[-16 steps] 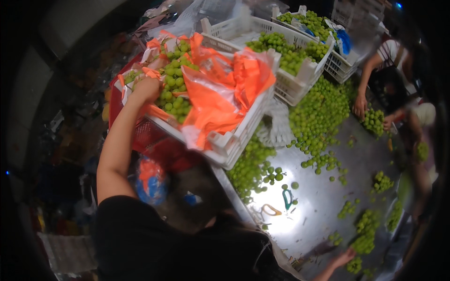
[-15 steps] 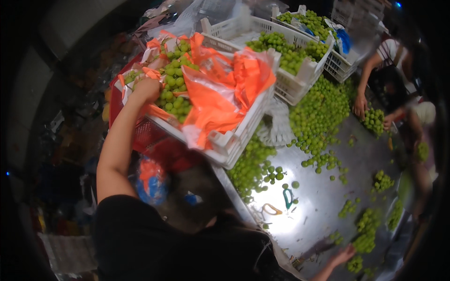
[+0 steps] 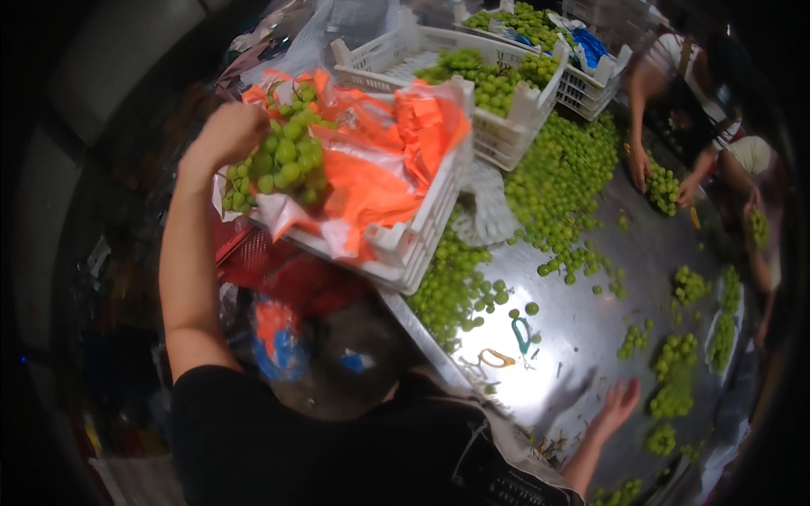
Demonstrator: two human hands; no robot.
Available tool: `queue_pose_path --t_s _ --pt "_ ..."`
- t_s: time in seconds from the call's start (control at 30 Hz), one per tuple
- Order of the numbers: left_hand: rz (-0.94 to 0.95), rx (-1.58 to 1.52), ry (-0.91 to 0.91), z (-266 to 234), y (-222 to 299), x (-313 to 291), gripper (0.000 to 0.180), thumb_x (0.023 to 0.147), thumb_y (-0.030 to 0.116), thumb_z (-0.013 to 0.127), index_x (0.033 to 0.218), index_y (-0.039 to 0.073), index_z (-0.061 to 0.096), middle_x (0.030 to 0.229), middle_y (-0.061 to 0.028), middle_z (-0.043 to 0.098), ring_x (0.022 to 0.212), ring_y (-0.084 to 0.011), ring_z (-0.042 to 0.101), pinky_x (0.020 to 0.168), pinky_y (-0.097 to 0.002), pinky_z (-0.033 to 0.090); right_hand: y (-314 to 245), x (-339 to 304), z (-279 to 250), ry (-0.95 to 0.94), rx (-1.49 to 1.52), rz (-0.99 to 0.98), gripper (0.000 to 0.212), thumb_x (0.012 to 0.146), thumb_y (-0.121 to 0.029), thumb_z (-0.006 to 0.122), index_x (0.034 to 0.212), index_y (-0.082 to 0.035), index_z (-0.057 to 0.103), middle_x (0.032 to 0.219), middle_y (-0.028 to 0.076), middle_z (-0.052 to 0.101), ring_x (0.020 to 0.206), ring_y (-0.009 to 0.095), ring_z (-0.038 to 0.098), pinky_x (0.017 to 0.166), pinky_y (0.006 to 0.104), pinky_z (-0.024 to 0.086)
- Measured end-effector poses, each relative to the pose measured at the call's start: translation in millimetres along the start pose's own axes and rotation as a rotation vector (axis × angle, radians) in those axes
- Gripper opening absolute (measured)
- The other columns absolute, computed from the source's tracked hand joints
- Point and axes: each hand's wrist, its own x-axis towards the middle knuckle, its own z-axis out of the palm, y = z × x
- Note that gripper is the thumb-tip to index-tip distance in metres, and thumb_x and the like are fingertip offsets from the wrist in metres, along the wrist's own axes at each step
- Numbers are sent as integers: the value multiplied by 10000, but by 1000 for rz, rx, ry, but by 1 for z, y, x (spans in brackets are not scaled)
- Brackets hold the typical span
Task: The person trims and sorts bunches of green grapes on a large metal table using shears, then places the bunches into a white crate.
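My left hand [image 3: 229, 135] grips the top of a bunch of green grapes [image 3: 288, 158], which hangs above the left side of a white plastic crate [image 3: 422, 246]. Orange and white plastic wrapping [image 3: 364, 190] lines this crate, and more grapes [image 3: 236, 187] show at its left edge. Over the metal table [image 3: 582, 325], my right hand [image 3: 618, 407] is raised with its fingers apart, holding nothing. Several grape clusters [image 3: 675, 358] lie to its right. Teal-handled scissors [image 3: 521, 334] and yellow-handled scissors [image 3: 498, 359] rest on the table to its left.
A heap of loose grapes [image 3: 567, 164] covers the far table, with a white glove [image 3: 488, 207] beside it. Another white crate [image 3: 515, 142] holds grapes behind. Co-workers' hands [image 3: 688, 187] handle a cluster at far right. A red crate [image 3: 287, 266] sits under the lined one.
My left hand has risen out of the lined crate with the grape bunch. My right hand has moved up and left, away from the clusters, and its fingers have spread.
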Motion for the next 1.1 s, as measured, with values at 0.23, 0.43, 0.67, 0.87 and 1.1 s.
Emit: queue_pose_path --t_s 0.23,0.43,0.67,0.87,1.1 --pt "168 -465 396 -125 60 -4 168 875 148 513 803 -4 523 722 -53 473 687 -161 472 626 -287 399 26 -4 1 16 94 45 502 881 -201 564 1329 -85 367 1365 97 371 1186 240 444 960 367 383" --pt "688 -579 298 -130 141 45 155 909 107 494 837 -25 534 749 -21 482 739 -111 478 707 -255 394 39 -16 25 -125 90 106 512 847 -133 584 1302 -12 381 1297 141 441 1156 233 469 942 335 402" --pt "1157 -74 136 -103 404 59 139 760 131 616 735 -4 599 682 -185 558 673 -312 576 634 -379 450 43 -27 4 -110 -978 -49 690 772 -275 641 1339 -39 328 1405 214 265 1346 378 148 1065 555 118" --pt "1490 38 323 -6 540 -15 78 700 106 589 672 97 661 703 -83 655 673 -219 645 577 -353 507 55 -9 -37 151 -940 38 719 799 -363 616 1363 -47 301 1451 196 161 1357 389 83 1066 566 72" --pt "1600 -327 284 99 553 -123 56 655 101 595 617 103 635 654 -63 615 652 -195 587 633 -339 445 41 -26 -36 62 -662 -50 523 840 -311 561 1280 -61 429 1384 162 347 1287 323 320 1074 527 97"
